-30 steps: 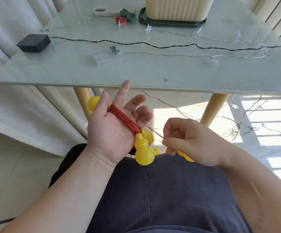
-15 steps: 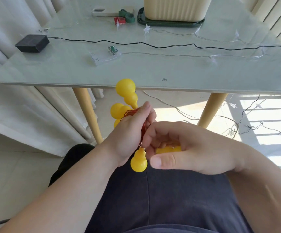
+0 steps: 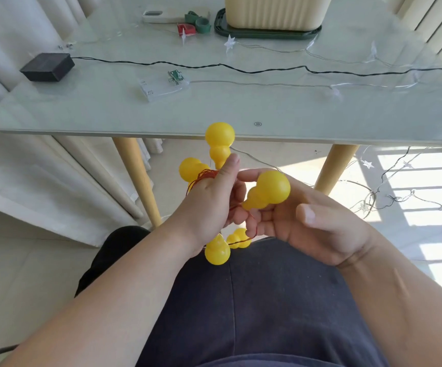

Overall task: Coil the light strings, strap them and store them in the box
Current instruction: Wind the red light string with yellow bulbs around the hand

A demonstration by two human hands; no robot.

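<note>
Though the pale glass-topped table (image 3: 214, 112) fills the upper view, the work sits below its near edge, over the person's lap. At the table's far side stands the cream ribbed plastic box (image 3: 275, 11) on a dark green tray (image 3: 267, 34), well apart from the hands. The left hand (image 3: 209, 202) has its fingers curled round the coiled light string (image 3: 204, 176) of thin red wire and yellow gourd-shaped plastic bulbs. Some bulbs stand above the knuckles and others hang below the wrist. The right hand (image 3: 307, 221), touching it, cradles one more yellow bulb (image 3: 267, 192) in bent fingers, thumb held clear. A short run of red wire passes between the two hands.

The bulbs look hollow, light, hard and smooth, so they are likely to slip and make a poor place to grip. Tugging one may strain the wire at its neck. The wire seems fine and springy, and the turns would probably loosen if released. The safest hold is judged to be across the bundled turns, where a strap should also go.

On the table lie two uncoiled strings: a black wire string (image 3: 241, 68) from a black battery box (image 3: 47, 67), and a clear wire string (image 3: 267, 84) from a clear battery case (image 3: 161, 87). Smallest, the green strap (image 3: 201, 22) and red strap (image 3: 185, 29) sit just beside the tray.
</note>
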